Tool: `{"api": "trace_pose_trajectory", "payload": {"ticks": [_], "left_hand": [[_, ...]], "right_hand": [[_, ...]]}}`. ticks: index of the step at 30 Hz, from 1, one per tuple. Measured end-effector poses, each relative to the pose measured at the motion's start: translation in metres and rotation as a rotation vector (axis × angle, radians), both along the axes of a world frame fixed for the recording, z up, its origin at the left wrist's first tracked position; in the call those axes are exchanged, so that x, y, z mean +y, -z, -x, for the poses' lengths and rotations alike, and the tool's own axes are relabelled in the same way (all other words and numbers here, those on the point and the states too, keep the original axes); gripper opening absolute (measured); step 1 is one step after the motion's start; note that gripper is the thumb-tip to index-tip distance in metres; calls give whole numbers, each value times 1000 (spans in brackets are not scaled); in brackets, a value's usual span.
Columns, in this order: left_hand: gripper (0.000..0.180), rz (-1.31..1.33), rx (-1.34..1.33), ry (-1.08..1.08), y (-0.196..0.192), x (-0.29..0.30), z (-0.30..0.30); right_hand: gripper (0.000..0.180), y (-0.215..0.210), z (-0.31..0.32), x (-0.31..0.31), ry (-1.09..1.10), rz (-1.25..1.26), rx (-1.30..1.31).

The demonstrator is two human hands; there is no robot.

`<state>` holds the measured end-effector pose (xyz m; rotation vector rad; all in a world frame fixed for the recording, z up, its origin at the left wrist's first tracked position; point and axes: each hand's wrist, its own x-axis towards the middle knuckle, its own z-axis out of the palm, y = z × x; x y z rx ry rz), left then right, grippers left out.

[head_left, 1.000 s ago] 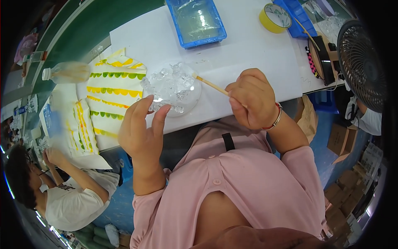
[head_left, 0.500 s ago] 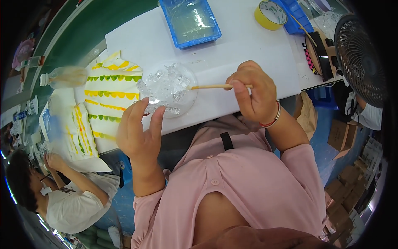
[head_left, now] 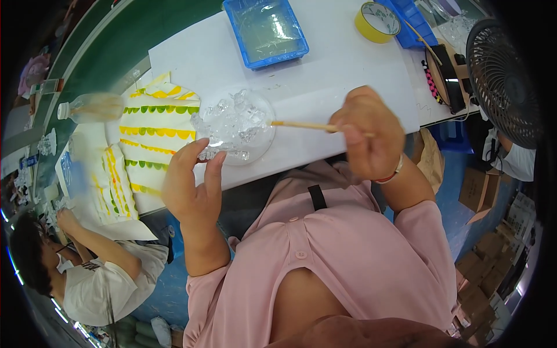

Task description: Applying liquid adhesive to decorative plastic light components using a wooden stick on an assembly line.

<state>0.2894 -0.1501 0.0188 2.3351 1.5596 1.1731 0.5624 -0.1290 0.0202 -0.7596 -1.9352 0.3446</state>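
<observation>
My right hand (head_left: 371,133), slightly blurred, is closed around a thin wooden stick (head_left: 304,125). The stick points left, and its darker tip is at the right rim of a round, clear dish (head_left: 264,142). Glassy, clear pieces (head_left: 235,113) are heaped in that dish. At its near left side, my left hand (head_left: 194,182) pinches one end of a long clear piece (head_left: 232,155) between thumb and fingers. How firmly it grips is hard to see. Left of the dish lies white paper or cloth with yellow and green scalloped stripes (head_left: 156,134).
Beyond the dish stands a blue tray (head_left: 249,61) with a shiny, clear content. A yellow tape roll (head_left: 371,29), a blue bin (head_left: 412,37) and a black fan (head_left: 505,84) are at the right. A plastic bottle (head_left: 96,108) lies left; a co-worker (head_left: 110,278) sits below it.
My right hand has moved right and slightly down, drawing the stick's tip away from the clear pieces to the dish's rim. My left hand has shifted only slightly left.
</observation>
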Motion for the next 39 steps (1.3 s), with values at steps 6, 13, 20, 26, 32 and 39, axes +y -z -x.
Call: {"api": "trace_pose_trajectory", "payload": {"ticks": [6, 13, 20, 26, 32, 39], "left_hand": [[27, -61, -53, -113, -1, -5, -6], [28, -45, 21, -129, 7, 1, -6], [34, -17, -19, -139, 4, -2, -1], [36, -92, -77, -129, 5, -3, 10], [33, -101, -75, -116, 6, -3, 14], [34, -110, -69, -164, 5, -3, 21]], "right_hand": [[10, -28, -18, 35, 166, -104, 119], [6, -12, -2, 79, 274, -93, -74], [7, -11, -1, 80, 275, -88, -75], [10, -23, -6, 44, 144, -51, 141], [5, 13, 11, 34, -45, 91, 38], [2, 17, 18, 38, -61, 24, -25]]}}
